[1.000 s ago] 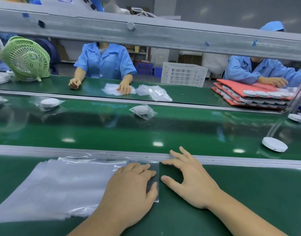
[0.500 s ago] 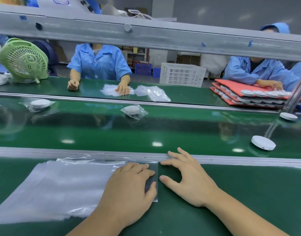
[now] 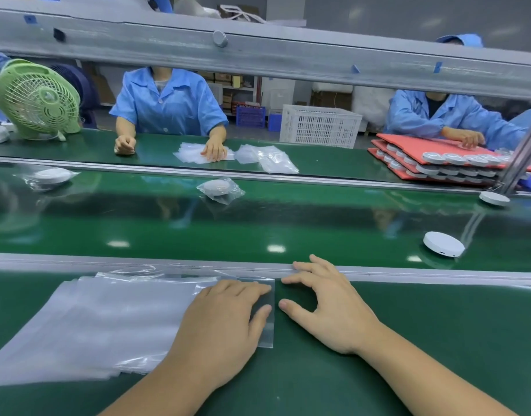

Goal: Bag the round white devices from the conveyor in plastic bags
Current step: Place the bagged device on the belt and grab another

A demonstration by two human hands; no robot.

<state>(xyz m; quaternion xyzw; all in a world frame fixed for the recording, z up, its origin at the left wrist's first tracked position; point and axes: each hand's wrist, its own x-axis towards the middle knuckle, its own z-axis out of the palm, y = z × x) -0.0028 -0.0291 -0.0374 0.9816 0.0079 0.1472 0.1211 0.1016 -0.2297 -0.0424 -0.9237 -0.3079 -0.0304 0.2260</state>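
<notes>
A stack of clear plastic bags [image 3: 102, 322] lies flat on the near green bench. My left hand [image 3: 225, 328] rests palm-down on its right end. My right hand [image 3: 330, 304] sits just right of the bags, fingers spread on the bench, fingertips at the metal rail, holding nothing. A bare round white device [image 3: 443, 244] rides the shiny conveyor belt [image 3: 258, 223] to the right of my right hand. A second bare device [image 3: 494, 198] lies farther back right. Two bagged devices [image 3: 218, 188] [image 3: 51, 176] sit on the belt's far side.
A metal beam [image 3: 258, 55] crosses overhead. Across the belt, two people in blue coats work at the far bench with loose bags [image 3: 258, 156] and red trays [image 3: 432, 154] of devices. A green fan [image 3: 37, 99] stands far left, a white crate [image 3: 319, 125] behind.
The bare white device and the bagged ones have travelled left along the belt. My hands have stayed nearly still on the bags and bench.
</notes>
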